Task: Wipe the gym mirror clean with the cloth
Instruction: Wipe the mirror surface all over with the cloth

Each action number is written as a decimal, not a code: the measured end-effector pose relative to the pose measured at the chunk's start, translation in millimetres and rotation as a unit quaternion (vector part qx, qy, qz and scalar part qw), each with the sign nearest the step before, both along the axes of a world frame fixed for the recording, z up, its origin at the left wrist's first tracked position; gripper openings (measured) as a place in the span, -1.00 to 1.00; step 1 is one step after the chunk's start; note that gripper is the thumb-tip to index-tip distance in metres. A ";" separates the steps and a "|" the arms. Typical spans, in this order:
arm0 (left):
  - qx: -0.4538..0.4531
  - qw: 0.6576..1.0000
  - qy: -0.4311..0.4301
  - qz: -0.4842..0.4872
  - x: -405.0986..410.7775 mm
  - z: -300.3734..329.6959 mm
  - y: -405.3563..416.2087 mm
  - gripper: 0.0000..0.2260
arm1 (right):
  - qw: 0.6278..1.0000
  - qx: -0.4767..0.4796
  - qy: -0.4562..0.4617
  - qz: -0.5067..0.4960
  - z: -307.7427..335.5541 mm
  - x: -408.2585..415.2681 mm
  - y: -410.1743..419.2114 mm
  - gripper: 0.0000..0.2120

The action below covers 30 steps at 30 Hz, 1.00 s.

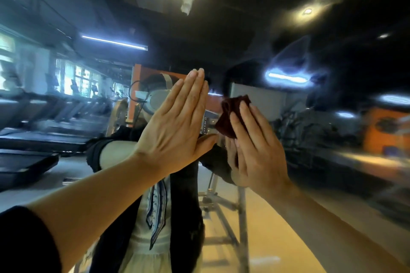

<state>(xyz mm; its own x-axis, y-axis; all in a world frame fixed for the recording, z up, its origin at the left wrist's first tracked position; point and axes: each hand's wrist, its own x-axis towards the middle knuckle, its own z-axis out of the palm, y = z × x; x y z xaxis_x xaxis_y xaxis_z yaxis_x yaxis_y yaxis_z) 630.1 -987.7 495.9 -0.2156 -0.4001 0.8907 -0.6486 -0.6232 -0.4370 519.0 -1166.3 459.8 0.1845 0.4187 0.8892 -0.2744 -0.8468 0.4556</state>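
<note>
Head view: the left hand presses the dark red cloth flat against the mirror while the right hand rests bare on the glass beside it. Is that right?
Not quite: the hands are swapped. In the head view, the right hand presses the dark red cloth against the mirror with straight fingers, while the left hand rests bare and flat on the glass beside it.

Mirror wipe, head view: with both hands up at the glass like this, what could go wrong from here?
1. The left hand lies bare and flat against the mirror, so it may leave fresh prints on the glass.
2. The dark red cloth is bunched under the straight fingers of the right hand, pressed rather than gripped, so it could slip or cover little.
3. Hazy smears near the top right may get missed.
</note>
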 end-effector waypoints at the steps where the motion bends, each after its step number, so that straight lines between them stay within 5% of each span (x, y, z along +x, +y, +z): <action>1: 0.000 1.000 -0.001 0.006 0.2 -0.4 -0.1 -0.21 | 1.000 -0.001 -0.007 -0.006 5.6 -1.3 -0.5 -0.55; 6: 0.002 1.000 -0.010 0.012 -0.3 -0.3 0.0 -0.21 | 0.996 0.068 -0.049 0.041 45.7 16.9 31.7 -0.57; 14: 0.010 1.000 0.004 0.024 -2.6 -1.7 1.0 -0.11 | 0.997 -0.072 0.039 -0.011 -7.5 -11.7 -21.8 -0.42; 20: 0.023 0.999 0.004 0.034 -5.5 1.4 2.7 -0.09 | 0.991 0.089 -0.080 0.062 42.6 17.7 24.1 -0.55; 24: 0.029 0.999 0.013 0.041 -8.3 1.5 3.4 -0.09 | 0.999 0.044 -0.005 0.031 8.1 8.2 5.3 -0.43; 27: 0.032 0.998 0.024 0.047 -12.6 3.9 4.5 -0.08 | 0.999 -0.003 0.046 -0.014 -19.7 -19.4 -29.8 -0.56; 30: 0.017 0.998 0.033 0.040 -20.7 12.1 3.2 -0.17 | 0.994 0.105 -0.025 -0.014 -8.0 -45.0 -61.3 -0.60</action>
<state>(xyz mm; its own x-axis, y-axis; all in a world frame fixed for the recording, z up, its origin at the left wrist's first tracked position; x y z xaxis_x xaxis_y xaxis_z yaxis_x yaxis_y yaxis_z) 609.4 -984.5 508.1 -0.1226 -0.4441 0.8875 -0.6255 -0.6597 -0.4165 474.0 -1227.6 451.8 0.1460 0.2184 0.9649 -0.3167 -0.9137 0.2548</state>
